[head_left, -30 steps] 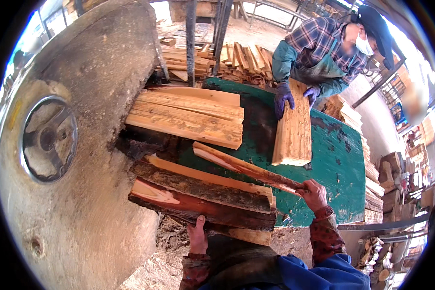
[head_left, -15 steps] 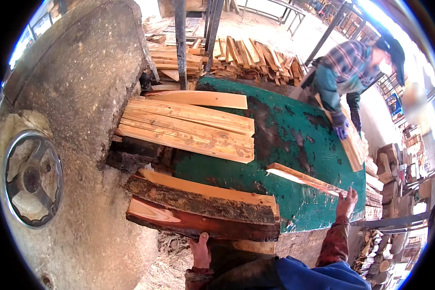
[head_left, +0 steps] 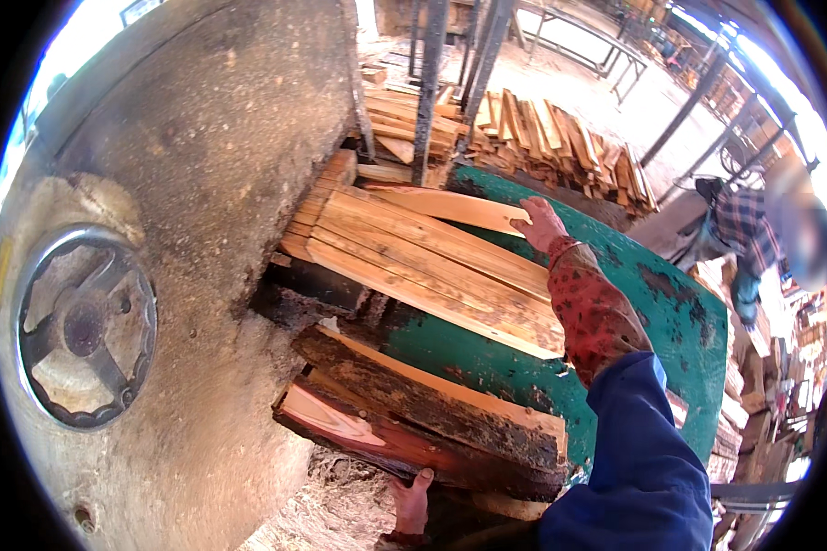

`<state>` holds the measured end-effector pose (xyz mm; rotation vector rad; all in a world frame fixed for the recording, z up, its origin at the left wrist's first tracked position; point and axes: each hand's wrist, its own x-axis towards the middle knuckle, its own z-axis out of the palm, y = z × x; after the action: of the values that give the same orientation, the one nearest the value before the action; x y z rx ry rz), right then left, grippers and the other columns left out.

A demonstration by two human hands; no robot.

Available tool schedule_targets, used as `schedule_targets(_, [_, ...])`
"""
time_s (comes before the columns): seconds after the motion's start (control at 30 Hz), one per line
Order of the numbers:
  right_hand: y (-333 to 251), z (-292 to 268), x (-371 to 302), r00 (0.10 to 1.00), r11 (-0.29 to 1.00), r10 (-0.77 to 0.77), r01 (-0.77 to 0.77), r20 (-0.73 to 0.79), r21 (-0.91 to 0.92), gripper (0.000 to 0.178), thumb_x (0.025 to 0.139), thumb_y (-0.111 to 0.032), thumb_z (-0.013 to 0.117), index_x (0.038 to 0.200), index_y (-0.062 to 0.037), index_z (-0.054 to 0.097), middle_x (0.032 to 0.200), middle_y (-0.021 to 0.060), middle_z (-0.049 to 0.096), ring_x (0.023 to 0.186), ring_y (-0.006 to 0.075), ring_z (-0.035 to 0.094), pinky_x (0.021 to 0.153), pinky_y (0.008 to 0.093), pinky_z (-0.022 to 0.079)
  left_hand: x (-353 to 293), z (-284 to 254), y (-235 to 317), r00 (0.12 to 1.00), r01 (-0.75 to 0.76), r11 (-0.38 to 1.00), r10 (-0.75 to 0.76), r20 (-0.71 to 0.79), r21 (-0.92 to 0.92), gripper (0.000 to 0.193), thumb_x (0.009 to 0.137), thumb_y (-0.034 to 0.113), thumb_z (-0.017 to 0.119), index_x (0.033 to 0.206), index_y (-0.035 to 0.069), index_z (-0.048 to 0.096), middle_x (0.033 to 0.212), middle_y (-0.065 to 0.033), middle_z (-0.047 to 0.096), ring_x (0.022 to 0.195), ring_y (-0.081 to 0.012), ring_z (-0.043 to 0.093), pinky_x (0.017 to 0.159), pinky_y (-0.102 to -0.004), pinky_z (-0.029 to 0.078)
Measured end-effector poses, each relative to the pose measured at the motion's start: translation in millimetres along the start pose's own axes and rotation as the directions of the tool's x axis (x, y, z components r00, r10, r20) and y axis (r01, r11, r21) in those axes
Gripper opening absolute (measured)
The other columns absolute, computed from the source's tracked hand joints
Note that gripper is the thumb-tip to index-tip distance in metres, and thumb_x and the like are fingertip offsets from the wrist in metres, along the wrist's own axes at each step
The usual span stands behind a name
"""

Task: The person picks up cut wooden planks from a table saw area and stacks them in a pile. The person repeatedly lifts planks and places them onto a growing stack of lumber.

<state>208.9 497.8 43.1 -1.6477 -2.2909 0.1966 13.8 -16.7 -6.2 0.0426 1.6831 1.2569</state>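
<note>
My left hand (head_left: 412, 503) is at the near edge of a bark-edged wood slab (head_left: 413, 450), thumb against its side, the other fingers mostly hidden. Against that slab lies a second bark-covered slab (head_left: 432, 390). My right arm stretches across the green table (head_left: 652, 285). At its end my right hand (head_left: 540, 223) has its fingers closed about the tip of a thin, pale board (head_left: 455, 206) with a curved edge. Between the two hands several sawn planks (head_left: 432, 266) lie side by side, their right ends partly behind my sleeve.
A large rusty machine housing (head_left: 220, 165) with a metal handwheel (head_left: 84, 329) stands on the left. Upright metal posts (head_left: 429, 92) rise beyond the table, near stacked boards (head_left: 560, 138). A co-worker in a checked shirt (head_left: 749, 220) is at the far right beside piled wood.
My right hand has left the narrow strip at the right and swung far left to the thin board. My left hand stays at the slab. The co-worker has moved away from the table.
</note>
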Motion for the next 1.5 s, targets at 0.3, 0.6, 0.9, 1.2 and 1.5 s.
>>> schedule_targets(0.3, [-25, -11, 4, 0.907, 0.929, 0.095, 0.067, 0.411, -0.363, 0.065, 0.07, -0.047, 0.076, 0.121, -0.0115, 0.056, 0.119, 0.0171, 0.049, 0.118, 0.0394, 0.045, 0.099, 0.0502, 0.039, -19, 6, 52, 0.997, -0.009, 1.0, 0.007, 0.082, 0.027, 0.044, 0.076, 0.015, 0.075, 0.112, -0.005, 0.06, 0.107, -0.0085, 0.065, 0.095, -0.0195, 0.06, 0.087, -0.0336, 0.047])
schedule_targets(0.6, [31, -45, -51, 0.998, 0.982, -0.045, 0.051, 0.038, -0.182, 0.073, 0.058, -0.034, 0.082, 0.116, -0.0032, 0.052, 0.111, 0.0195, 0.053, 0.105, 0.0378, 0.054, 0.088, 0.0445, 0.048, -8, 2, 31, 0.982, -0.037, 0.994, 0.056, 0.181, -0.103, 0.046, 0.079, 0.012, 0.073, 0.119, -0.004, 0.058, 0.113, -0.0085, 0.062, 0.101, -0.0197, 0.058, 0.093, -0.0342, 0.045])
schedule_targets(0.9, [-66, -146, -207, 0.951, 0.944, -0.31, 0.31, -0.02, 0.118, 0.066, 0.061, -0.017, 0.083, 0.117, 0.0018, 0.054, 0.091, 0.0143, 0.054, 0.081, 0.0302, 0.056, 0.07, 0.0406, 0.049, -5, -1, 24, 0.977, -0.034, 0.984, 0.07, 0.203, -0.173, 0.049, 0.079, 0.018, 0.076, 0.118, -0.005, 0.058, 0.114, -0.0094, 0.062, 0.102, -0.0196, 0.058, 0.093, -0.0343, 0.045])
schedule_targets(1.2, [-165, -103, -319, 0.764, 0.895, -0.445, 0.365, 0.467, 0.254, 0.074, 0.075, -0.041, 0.077, 0.131, -0.0014, 0.049, 0.116, 0.0194, 0.052, 0.112, 0.0377, 0.051, 0.096, 0.0441, 0.042, -1, 2, 19, 0.965, -0.093, 0.96, 0.153, 0.215, -0.264, 0.047, 0.078, 0.018, 0.078, 0.115, -0.005, 0.06, 0.112, -0.0088, 0.063, 0.101, -0.0179, 0.059, 0.091, -0.0329, 0.047])
schedule_targets(1.5, [-214, -74, -225, 0.684, 0.801, -0.594, 0.449, 0.425, 0.397, 0.062, 0.084, -0.036, 0.068, 0.127, 0.0027, 0.049, 0.116, 0.0242, 0.055, 0.105, 0.04, 0.055, 0.089, 0.0442, 0.046, 4, 1, 12, 0.954, -0.093, 0.95, 0.17, 0.247, -0.297, 0.042, 0.078, 0.014, 0.079, 0.112, -0.003, 0.062, 0.108, -0.0052, 0.064, 0.096, -0.0143, 0.058, 0.088, -0.0316, 0.048])
